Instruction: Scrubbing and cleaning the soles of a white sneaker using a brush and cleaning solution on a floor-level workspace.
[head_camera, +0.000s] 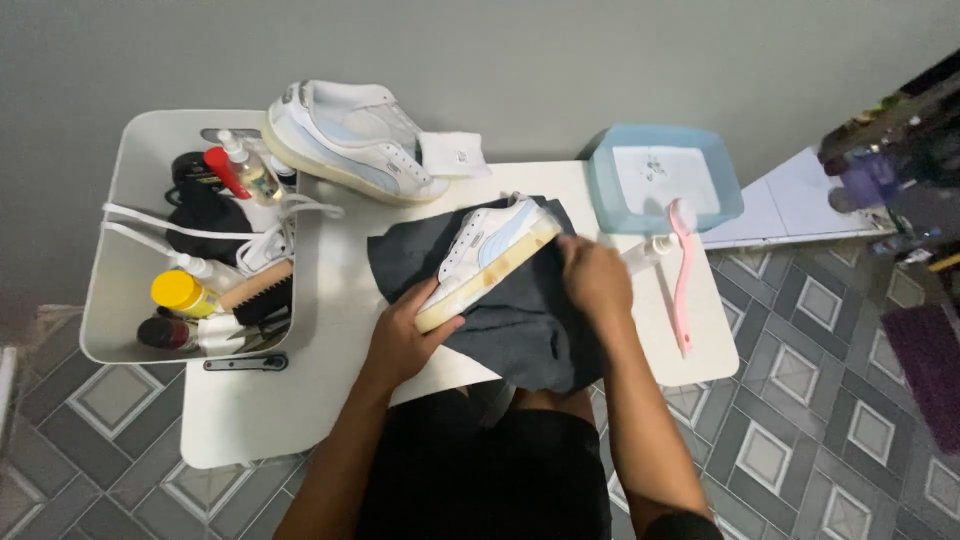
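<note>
A white table (300, 400) carries a dark grey cloth (520, 320) near its front edge. On the cloth lies 1 white sneaker (490, 255), tilted on its side. The left hand (405, 340) grips its toe end; the right hand (592, 278) presses closed on the cloth beside its heel.

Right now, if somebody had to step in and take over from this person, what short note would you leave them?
Left hand: grips the sneaker at its near end, tipped on its side, sole showing.
Right hand: presses the dark cloth against the far end of the sole.
Second sneaker lies behind on the white table; pink brush beside the blue basin; supplies in the white bin.
Done: shoe laid on the cloth.
Left: brownish stains on the sole.
</note>
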